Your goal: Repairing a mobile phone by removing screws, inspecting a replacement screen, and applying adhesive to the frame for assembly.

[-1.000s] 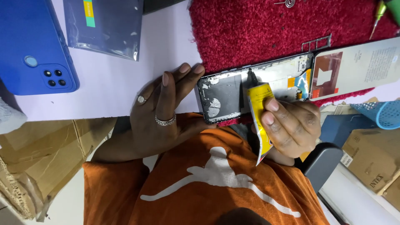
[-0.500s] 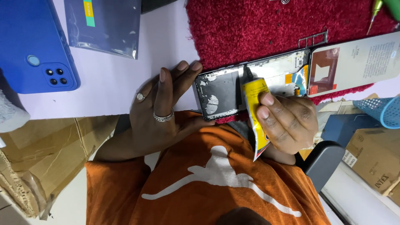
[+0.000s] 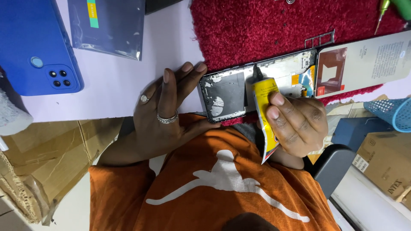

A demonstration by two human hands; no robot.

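Opened phone (image 3: 257, 85) lying across the near edge of the red mat (image 3: 274, 25) on the counter (image 3: 111, 90), back cover off, insides bare — thin, light, stiff, probably fragile at the exposed parts; best gripped by the frame edges. Left hand (image 3: 165, 115) spread flat, fingertips pressed on the phone's end, closed on nothing. Right hand (image 3: 297, 124) curled around a yellow glue tube (image 3: 263, 111), black nozzle touching the phone's inside; soft, crushable tube, best squeezed near its flat crimped tail.

Grey shiny pouch (image 3: 109, 25) with a small yellow-green label at top left. Blue phone cover (image 3: 36, 47) beside it. White printed panel (image 3: 368, 60) with a red-brown patch at right — just beside the phone. Brown cardboard boxes (image 3: 385, 167) at lower right, a blue mesh basket (image 3: 391, 113) above them.
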